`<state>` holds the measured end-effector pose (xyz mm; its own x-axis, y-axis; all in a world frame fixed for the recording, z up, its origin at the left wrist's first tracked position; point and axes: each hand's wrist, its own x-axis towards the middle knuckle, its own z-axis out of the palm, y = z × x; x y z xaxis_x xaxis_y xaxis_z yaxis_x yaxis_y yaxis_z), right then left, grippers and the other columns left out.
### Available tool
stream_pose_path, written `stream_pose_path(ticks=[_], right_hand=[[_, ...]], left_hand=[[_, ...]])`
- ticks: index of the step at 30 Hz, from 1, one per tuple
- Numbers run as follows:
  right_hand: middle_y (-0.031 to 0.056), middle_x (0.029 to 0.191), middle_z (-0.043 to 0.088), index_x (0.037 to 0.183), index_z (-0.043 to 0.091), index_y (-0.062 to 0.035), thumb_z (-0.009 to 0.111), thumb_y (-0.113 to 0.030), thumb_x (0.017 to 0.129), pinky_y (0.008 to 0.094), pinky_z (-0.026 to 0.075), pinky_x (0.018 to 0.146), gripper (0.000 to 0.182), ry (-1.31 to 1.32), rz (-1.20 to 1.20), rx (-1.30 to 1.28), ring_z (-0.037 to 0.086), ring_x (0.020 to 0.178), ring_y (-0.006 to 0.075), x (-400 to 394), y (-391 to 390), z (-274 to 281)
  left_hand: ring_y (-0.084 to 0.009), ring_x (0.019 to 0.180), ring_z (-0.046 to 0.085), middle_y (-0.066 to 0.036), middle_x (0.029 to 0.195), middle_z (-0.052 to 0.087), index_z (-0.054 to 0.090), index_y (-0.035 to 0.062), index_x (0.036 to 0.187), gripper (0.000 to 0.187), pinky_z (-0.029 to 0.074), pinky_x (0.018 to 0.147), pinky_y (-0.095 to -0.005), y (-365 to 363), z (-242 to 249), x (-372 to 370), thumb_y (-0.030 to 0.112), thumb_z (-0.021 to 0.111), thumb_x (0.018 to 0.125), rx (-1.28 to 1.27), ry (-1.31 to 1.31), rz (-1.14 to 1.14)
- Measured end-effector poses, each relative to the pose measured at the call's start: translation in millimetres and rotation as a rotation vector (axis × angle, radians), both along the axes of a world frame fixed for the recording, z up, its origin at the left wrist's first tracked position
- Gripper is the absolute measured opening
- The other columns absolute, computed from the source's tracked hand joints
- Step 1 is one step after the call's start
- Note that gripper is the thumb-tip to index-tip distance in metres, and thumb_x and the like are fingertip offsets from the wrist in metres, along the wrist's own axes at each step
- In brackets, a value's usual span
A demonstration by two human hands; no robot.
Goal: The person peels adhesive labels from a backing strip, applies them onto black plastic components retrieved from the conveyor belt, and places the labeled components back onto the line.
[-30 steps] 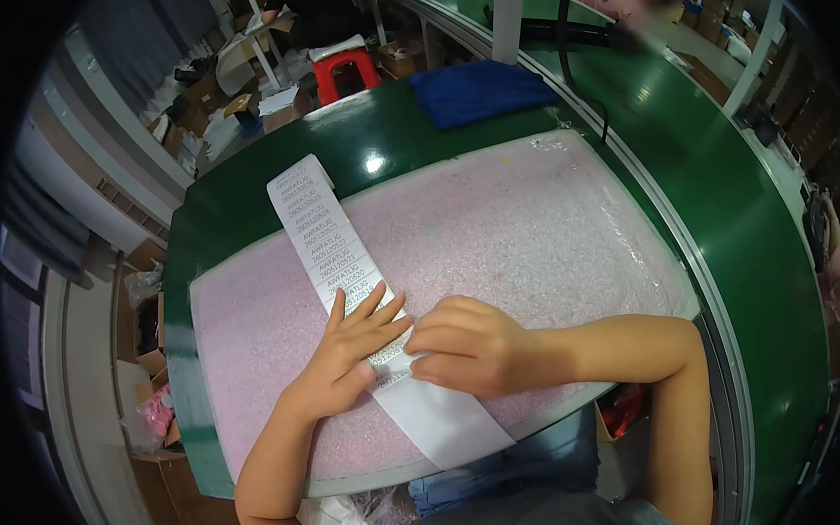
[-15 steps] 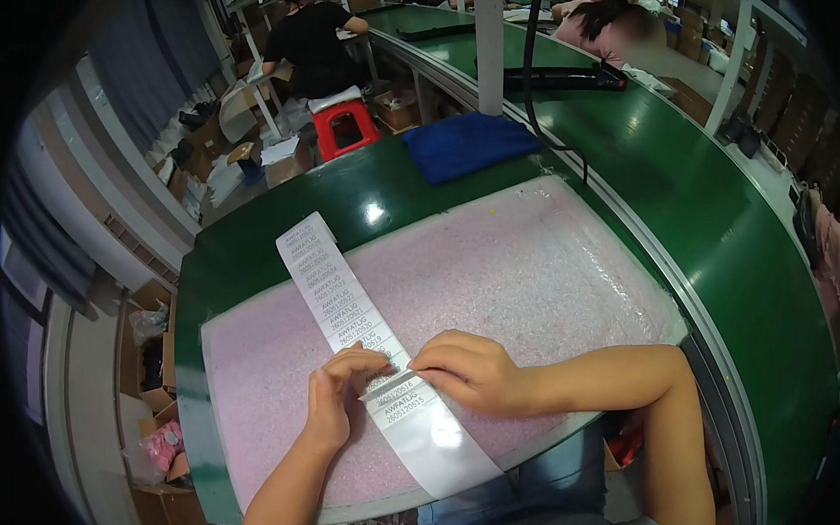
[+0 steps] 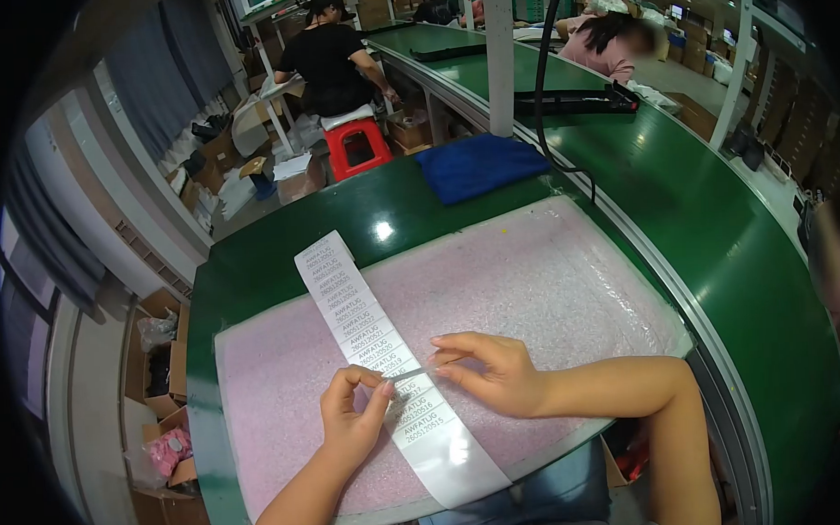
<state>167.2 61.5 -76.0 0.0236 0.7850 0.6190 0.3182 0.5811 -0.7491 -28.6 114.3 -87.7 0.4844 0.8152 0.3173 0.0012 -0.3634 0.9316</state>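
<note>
- Label strip [image 3: 372, 343] lies on pink foam mat [image 3: 550, 276], on green tabletop [image 3: 280, 240].
- Left hand [image 3: 351, 418] and right hand [image 3: 489, 371] pinch one peeled label [image 3: 411, 375] between them.

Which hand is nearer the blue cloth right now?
Right. The right hand sits on the pink mat almost straight below the blue cloth; the left hand is lower and farther left, at the label strip.

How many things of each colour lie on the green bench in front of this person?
Pink foam mat: 1
White label strip: 1
Blue folded cloth: 1
Black tool with cable: 1
Total: 4
The left hand and right hand pinch a single label between them.
</note>
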Motion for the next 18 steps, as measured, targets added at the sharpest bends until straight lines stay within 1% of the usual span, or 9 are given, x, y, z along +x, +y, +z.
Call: stream_pose_path(ticks=[3,11,16,18], right_hand=[[0.0136,0.09,0.062,0.094,0.059,0.0025,0.061,0.0,0.074,0.0244,0.049,0.072,0.02,0.035,0.029,-0.141,0.06,0.087,0.0196,5.8,3.5,-2.1],[0.0124,0.089,0.062,0.086,0.061,0.0012,0.062,0.001,0.073,0.0288,0.048,0.076,0.013,0.004,0.05,-0.088,0.06,0.087,0.0213,6.2,6.7,-2.1],[0.0124,0.089,0.062,0.086,0.06,0.0012,0.062,0.001,0.073,0.0285,0.048,0.075,0.013,-0.033,0.05,-0.065,0.06,0.086,0.0214,6.6,7.3,-1.8],[0.0108,0.087,0.061,0.086,0.061,-0.0003,0.062,-0.002,0.074,0.0264,0.048,0.07,0.012,0.002,0.039,-0.061,0.06,0.082,0.0193,5.8,8.5,-4.1]], left_hand=[[-0.0122,0.079,0.05,-0.006,0.082,0.053,0.045,0.0027,0.083,0.014,0.039,0.077,-0.0254,0.2,-0.2,0.1,-0.004,0.055,0.077,0.027,0.033,0.099],[-0.0111,0.078,0.049,-0.005,0.082,0.053,0.046,0.0025,0.084,0.014,0.038,0.075,-0.0239,0.9,-1.3,-0.1,-0.005,0.055,0.077,0.094,0.038,0.096],[-0.0111,0.078,0.049,-0.005,0.082,0.053,0.045,0.0026,0.083,0.014,0.038,0.075,-0.0238,0.0,-0.8,1.3,-0.005,0.055,0.077,0.079,0.044,0.115],[-0.0105,0.074,0.05,-0.005,0.078,0.055,0.048,0.0024,0.08,0.013,0.039,0.071,-0.0235,0.2,-2.5,3.5,-0.002,0.059,0.076,0.076,0.004,0.154]])
